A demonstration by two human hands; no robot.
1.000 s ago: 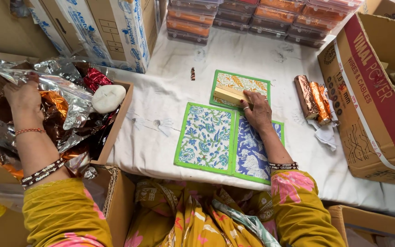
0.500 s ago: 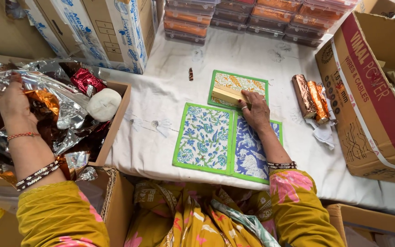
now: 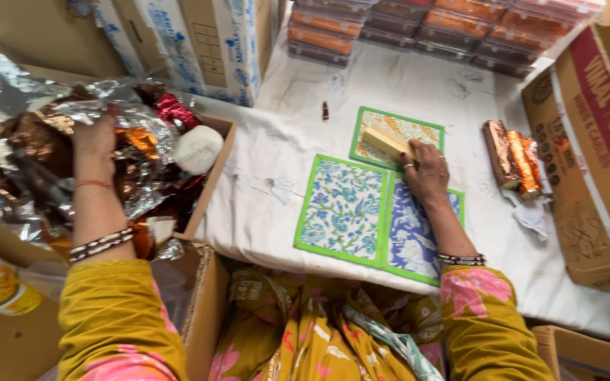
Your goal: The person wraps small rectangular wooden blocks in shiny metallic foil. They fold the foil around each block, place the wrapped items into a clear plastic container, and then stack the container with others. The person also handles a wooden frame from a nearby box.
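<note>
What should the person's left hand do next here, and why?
Probably lift one foil sheet out of the cardboard box and carry it to the printed mats. The left hand is already in the crinkled foil, while the right hand steadies a bare wooden block; wrapped blocks lie nearby.

The foil sheets (image 3: pixel 51 134) in the cardboard box (image 3: pixel 213 176) at the left of the frame were shiny and crinkled, silver and copper. The printed mats (image 3: pixel 344 208) were matt cloth. The block (image 3: pixel 388 143) looked like smooth pale wood. The table cover (image 3: pixel 404 92) was white, dull fabric.
</note>
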